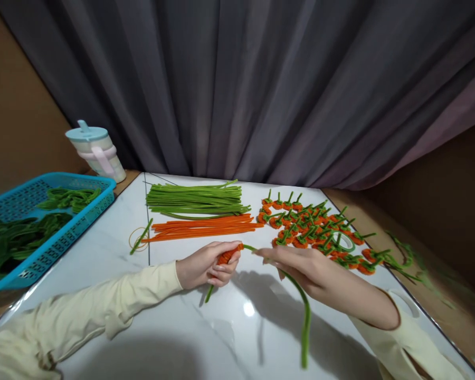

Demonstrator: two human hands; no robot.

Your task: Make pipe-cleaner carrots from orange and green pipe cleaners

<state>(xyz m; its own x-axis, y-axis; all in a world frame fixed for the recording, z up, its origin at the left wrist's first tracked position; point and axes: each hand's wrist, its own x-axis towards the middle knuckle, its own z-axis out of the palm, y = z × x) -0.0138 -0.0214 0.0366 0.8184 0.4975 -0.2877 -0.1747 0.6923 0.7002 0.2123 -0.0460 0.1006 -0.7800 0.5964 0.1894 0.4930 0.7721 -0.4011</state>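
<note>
My left hand (pixel 206 266) is closed around a small orange pipe-cleaner coil (pixel 225 257). A green pipe cleaner (pixel 306 322) comes out of the coil's upper end, and a short green end shows below my left fingers. My right hand (pixel 304 266) has its fingers closed on that green pipe cleaner, just right of the coil. Its long free part bends down toward the table's front. Beyond my hands lie a bundle of orange pipe cleaners (pixel 201 228) and a thicker bundle of green pipe cleaners (pixel 193 199).
Several small orange pumpkins with green stems (pixel 301 221) crowd the right of the white table (pixel 174 327), around a tape roll (pixel 343 241). At left stand a blue basket (pixel 83 216) of green pieces and a lidded tumbler (pixel 98 153). A grey curtain (pixel 221 89) hangs behind.
</note>
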